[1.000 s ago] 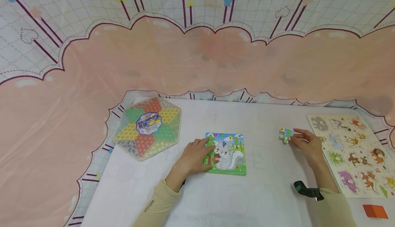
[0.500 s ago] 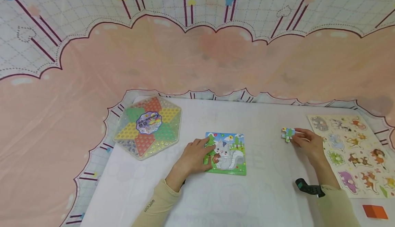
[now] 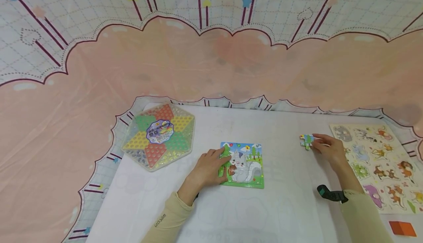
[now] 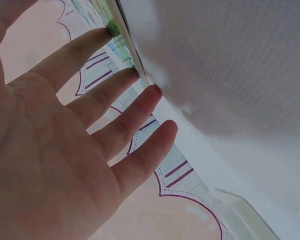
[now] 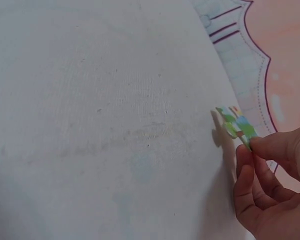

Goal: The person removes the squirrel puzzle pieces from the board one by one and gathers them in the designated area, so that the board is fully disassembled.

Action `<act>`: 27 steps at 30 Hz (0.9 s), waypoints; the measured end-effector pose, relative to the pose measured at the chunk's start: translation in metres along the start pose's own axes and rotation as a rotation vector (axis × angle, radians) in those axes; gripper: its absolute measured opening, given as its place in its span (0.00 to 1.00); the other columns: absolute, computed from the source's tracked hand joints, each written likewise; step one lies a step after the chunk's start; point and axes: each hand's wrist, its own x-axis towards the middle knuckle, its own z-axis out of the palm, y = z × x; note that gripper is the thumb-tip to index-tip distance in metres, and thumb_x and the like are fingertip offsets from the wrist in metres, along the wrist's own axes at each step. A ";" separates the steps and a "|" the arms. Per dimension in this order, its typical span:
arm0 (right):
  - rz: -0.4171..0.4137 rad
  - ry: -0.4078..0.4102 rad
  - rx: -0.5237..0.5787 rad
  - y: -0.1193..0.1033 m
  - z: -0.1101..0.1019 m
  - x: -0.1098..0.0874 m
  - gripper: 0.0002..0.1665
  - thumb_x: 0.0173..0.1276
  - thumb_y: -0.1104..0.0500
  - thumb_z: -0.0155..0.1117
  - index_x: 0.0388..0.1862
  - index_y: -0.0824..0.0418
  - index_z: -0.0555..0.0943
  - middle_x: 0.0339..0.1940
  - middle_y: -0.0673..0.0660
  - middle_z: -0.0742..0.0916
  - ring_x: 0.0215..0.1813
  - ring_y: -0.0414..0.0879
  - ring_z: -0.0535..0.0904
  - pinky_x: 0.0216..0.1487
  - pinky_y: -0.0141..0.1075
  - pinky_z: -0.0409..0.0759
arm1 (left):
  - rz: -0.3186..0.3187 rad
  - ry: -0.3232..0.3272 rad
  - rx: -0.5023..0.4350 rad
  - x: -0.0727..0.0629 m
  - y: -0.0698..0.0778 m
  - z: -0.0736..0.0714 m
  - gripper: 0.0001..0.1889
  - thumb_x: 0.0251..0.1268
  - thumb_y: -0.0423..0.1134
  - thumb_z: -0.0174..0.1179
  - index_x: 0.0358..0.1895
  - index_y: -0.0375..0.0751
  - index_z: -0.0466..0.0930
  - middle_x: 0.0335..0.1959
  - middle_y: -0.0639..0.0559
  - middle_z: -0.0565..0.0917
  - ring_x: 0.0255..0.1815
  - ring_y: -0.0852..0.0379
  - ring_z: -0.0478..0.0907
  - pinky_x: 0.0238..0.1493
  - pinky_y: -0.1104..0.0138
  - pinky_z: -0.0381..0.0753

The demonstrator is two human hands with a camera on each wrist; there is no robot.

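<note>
A square squirrel jigsaw puzzle [image 3: 246, 169] lies on the white table. My left hand [image 3: 206, 167] rests at its left side, fingers spread over the edge. In the left wrist view, the fairly straight fingers [image 4: 112, 95] touch the rim of the puzzle. Well to the right, my right hand [image 3: 332, 151] pinches a small jigsaw piece [image 3: 307, 142] coloured blue and green. Seen from the right wrist, thumb and forefinger grip the piece [image 5: 237, 125] at one edge, and its shadow falls on the tabletop. The hand covers part of the piece.
A hexagonal Chinese checkers set [image 3: 158, 136] lies at the back left. On the right is an animal peg board [image 3: 380, 166], partly behind the right forearm. An orange block [image 3: 402, 228] sits near the front right. A patterned cloth [image 3: 211, 66] hangs behind the table [image 3: 281, 213].
My right hand has shifted slightly towards the table's far edge, carrying the jigsaw piece with it. The left hand and the puzzle stay where they were.
</note>
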 end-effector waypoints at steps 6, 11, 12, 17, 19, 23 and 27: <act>0.026 -0.010 -0.008 -0.005 0.003 0.004 0.27 0.73 0.64 0.57 0.68 0.74 0.70 0.41 0.52 0.79 0.33 0.29 0.77 0.37 0.23 0.79 | 0.008 0.006 -0.007 0.000 -0.001 0.000 0.32 0.56 0.54 0.69 0.66 0.50 0.76 0.72 0.44 0.67 0.65 0.46 0.68 0.57 0.50 0.73; 0.026 0.003 0.001 -0.008 0.003 0.006 0.26 0.73 0.64 0.57 0.66 0.75 0.70 0.38 0.48 0.80 0.32 0.28 0.78 0.36 0.22 0.79 | 0.004 0.004 0.000 0.000 -0.001 0.002 0.32 0.56 0.54 0.69 0.66 0.51 0.76 0.72 0.44 0.67 0.65 0.46 0.68 0.57 0.50 0.73; 0.024 0.005 0.006 -0.009 0.003 0.006 0.26 0.73 0.65 0.57 0.66 0.76 0.70 0.37 0.48 0.81 0.32 0.28 0.78 0.36 0.22 0.79 | 0.003 0.002 0.001 0.001 -0.001 0.002 0.33 0.56 0.54 0.69 0.66 0.51 0.76 0.72 0.44 0.67 0.65 0.46 0.67 0.57 0.50 0.73; 0.015 0.016 0.002 -0.006 0.004 0.009 0.24 0.73 0.65 0.57 0.64 0.76 0.72 0.35 0.46 0.81 0.31 0.28 0.78 0.34 0.23 0.79 | -0.001 0.000 0.007 0.001 -0.001 0.002 0.33 0.56 0.54 0.69 0.66 0.51 0.76 0.72 0.45 0.67 0.65 0.47 0.67 0.58 0.51 0.72; 0.009 0.021 0.001 -0.004 0.005 0.011 0.24 0.73 0.65 0.57 0.63 0.76 0.72 0.34 0.45 0.81 0.30 0.28 0.78 0.34 0.23 0.80 | -0.001 0.002 0.007 0.000 -0.001 0.001 0.33 0.56 0.54 0.69 0.66 0.51 0.76 0.72 0.45 0.67 0.65 0.47 0.67 0.58 0.51 0.72; 0.002 0.020 -0.013 -0.003 0.006 0.013 0.23 0.72 0.64 0.58 0.62 0.77 0.73 0.33 0.47 0.83 0.29 0.29 0.78 0.32 0.24 0.79 | -0.002 0.001 0.008 0.000 0.000 0.000 0.33 0.56 0.54 0.69 0.66 0.51 0.76 0.71 0.44 0.68 0.65 0.47 0.68 0.58 0.51 0.72; -0.001 0.019 -0.039 -0.005 0.006 0.013 0.23 0.72 0.63 0.59 0.61 0.77 0.73 0.33 0.48 0.83 0.29 0.30 0.77 0.31 0.25 0.78 | -0.004 0.000 0.005 -0.001 0.000 -0.001 0.33 0.56 0.53 0.69 0.66 0.50 0.76 0.71 0.44 0.67 0.65 0.47 0.68 0.58 0.51 0.72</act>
